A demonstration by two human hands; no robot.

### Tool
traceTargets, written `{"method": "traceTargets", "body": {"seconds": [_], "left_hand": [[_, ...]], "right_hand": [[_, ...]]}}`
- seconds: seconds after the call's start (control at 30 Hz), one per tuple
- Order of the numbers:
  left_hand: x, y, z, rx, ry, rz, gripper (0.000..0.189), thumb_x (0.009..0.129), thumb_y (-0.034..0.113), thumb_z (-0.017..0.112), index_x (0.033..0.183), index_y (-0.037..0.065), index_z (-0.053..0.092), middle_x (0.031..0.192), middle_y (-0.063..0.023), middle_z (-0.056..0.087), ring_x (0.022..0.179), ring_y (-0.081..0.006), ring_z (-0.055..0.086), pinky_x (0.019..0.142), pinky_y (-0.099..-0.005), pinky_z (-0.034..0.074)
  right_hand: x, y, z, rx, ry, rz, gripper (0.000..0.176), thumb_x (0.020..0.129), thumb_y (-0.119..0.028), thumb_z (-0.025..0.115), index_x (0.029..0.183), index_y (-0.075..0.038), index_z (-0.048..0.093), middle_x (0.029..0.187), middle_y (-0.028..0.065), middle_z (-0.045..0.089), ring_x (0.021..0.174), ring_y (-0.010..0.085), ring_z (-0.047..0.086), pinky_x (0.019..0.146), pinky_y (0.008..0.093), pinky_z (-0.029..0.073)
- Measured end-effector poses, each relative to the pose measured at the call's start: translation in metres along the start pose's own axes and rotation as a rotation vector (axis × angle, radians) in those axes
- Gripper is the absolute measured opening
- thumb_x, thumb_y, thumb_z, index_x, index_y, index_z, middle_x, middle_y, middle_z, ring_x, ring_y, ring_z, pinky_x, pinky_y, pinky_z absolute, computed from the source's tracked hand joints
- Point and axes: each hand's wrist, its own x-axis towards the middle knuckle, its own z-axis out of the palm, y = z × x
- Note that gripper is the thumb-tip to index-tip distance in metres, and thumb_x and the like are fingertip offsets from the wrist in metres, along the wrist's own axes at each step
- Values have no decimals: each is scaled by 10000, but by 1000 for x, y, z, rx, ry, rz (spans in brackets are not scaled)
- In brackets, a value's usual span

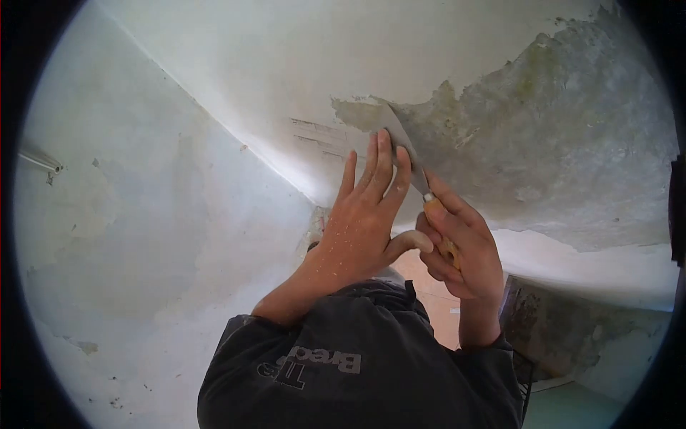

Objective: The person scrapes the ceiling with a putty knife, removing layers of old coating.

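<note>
My right hand [464, 243] is wrapped round the yellowish wooden handle [434, 209] of a scraper. The scraper's flat metal blade [409, 143] slants up and left, and its tip lies at the border between pale coating and bare grey wall. Spread out, my left hand [364, 207] has its fingertips on or close beside the blade, with the thumb held out toward the right hand. Small pale flecks dot the back of this hand. A bare grey patch [529, 136] with a ragged edge stretches to the right of the tip, and pale coating [300, 50] covers the surface above.
A corner line separates the worked surface from another pale, stained wall [143, 214] on the left. A metal rod or pipe [39, 161] sticks out there. Below are my dark shirt [357, 365], an orange-toned surface [429, 282] and a dark, patchy area [550, 322] at lower right.
</note>
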Motion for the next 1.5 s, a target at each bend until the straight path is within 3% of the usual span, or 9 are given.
{"method": "traceTargets", "body": {"seconds": [0.3,0.4,0.47,0.97,1.5], "left_hand": [[-5,-9,1,29,44,-75,1027,791,635,557,1435,-100,242,1468,-393,185,1390,-515,190,1077,-630,219],[-6,-7,-2,-75,-47,-52,974,815,576,584,1456,-69,234,1498,-356,167,1415,-473,162,1107,-599,177],[-6,-8,12,-64,27,-14,1030,793,635,550,1451,-83,215,1479,-394,143,1390,-524,176,1074,-632,220],[0,-5,-8,-71,-17,31,991,779,547,627,1413,-117,256,1464,-404,164,1379,-543,178,1078,-619,230],[-1,-3,-4,-49,-56,8,992,795,591,587,1413,-115,263,1460,-411,163,1375,-545,187,1074,-617,238]], "right_hand": [[0,-2,0,-28,3,88,492,1014,-161,438,1478,-56,316,743,23,435,432,33,284,382,178,241],[1,-5,-5,-53,15,86,493,1012,-162,442,1475,-45,319,745,26,433,433,35,281,383,184,240],[-4,-1,-8,-59,58,79,493,1011,-161,443,1474,-40,321,745,27,430,434,36,277,384,187,238],[0,-3,-3,-34,16,23,470,1014,-132,431,1464,-32,338,733,22,424,463,37,283,383,191,235],[5,-3,-8,32,-20,60,483,1018,-147,425,1477,-49,315,733,15,446,443,24,281,380,185,246]]}}
